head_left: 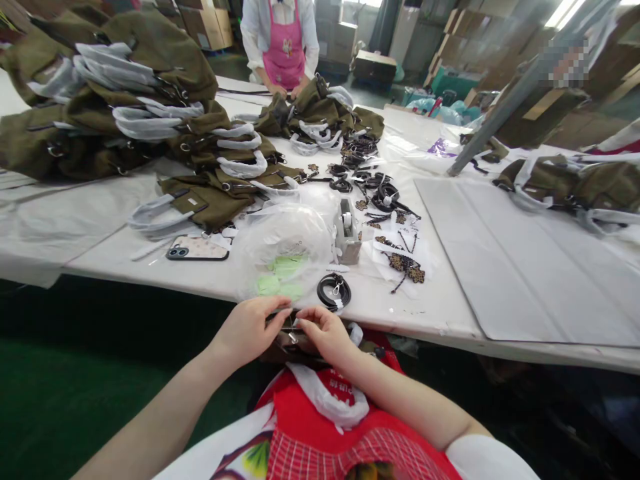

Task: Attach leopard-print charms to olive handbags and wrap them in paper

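Olive bag (303,344), one: below my left hand (256,325) and right hand (327,335), equally near; zip (289,328) crosswise; fingertips drawn close, whether pinching anything, I cannot tell

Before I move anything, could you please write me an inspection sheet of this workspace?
Surface: pale table; grey board lies on its right side.
Work things: bag with metal zipper, at the table edge.
Clutter: olive bags in a pile, phone, coiled black strap, clear plastic with green pieces showing.
Hands: left hand and right hand close together at the zipper; exact grip unclear.
Cables: nothing seen.
Surroundings: person in pink apron across the table; cardboard boxes behind.
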Motion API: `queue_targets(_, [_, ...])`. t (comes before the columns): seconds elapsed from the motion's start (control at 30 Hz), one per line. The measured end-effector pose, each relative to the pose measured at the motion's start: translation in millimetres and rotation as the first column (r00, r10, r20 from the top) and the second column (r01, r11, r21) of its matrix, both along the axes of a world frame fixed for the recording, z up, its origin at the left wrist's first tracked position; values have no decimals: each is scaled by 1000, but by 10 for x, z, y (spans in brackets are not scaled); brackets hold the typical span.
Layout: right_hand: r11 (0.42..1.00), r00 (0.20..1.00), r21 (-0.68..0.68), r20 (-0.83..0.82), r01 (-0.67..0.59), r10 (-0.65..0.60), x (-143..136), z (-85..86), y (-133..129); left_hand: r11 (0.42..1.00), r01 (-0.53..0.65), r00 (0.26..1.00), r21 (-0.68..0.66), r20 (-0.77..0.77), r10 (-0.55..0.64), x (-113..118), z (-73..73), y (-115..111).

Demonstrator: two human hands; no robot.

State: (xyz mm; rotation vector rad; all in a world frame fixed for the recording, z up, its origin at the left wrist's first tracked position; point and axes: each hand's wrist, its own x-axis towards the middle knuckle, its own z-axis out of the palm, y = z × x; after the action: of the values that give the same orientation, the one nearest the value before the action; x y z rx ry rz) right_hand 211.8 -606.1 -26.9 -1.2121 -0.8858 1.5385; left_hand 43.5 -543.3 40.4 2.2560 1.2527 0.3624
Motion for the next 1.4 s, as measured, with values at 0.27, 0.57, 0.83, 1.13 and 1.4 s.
queue_targets(0.27, [988,967,-115,-243,-101,71,89,87,-77,958,-180,913,-225,324,248,39,-143,-57])
queue_targets(0.57, [988,968,125,243,-88,55,198,221,-119,881,-130,872,-455,370,319,17,-227,-64])
queue_targets(0.83, [822,769,376,630,-428,112,198,407,-144,901,-81,896,-426,365,253,-31,-259,-44])
queue_targets(1.13, [900,865,341,496,-273,74,216,341,-96,883,122,931,-454,361,56,-84,-23,-186])
queue_targets(1.4, [929,886,260,446,-262,125,236,314,-90,782,98,925,-615,347,156,-71,26,-159])
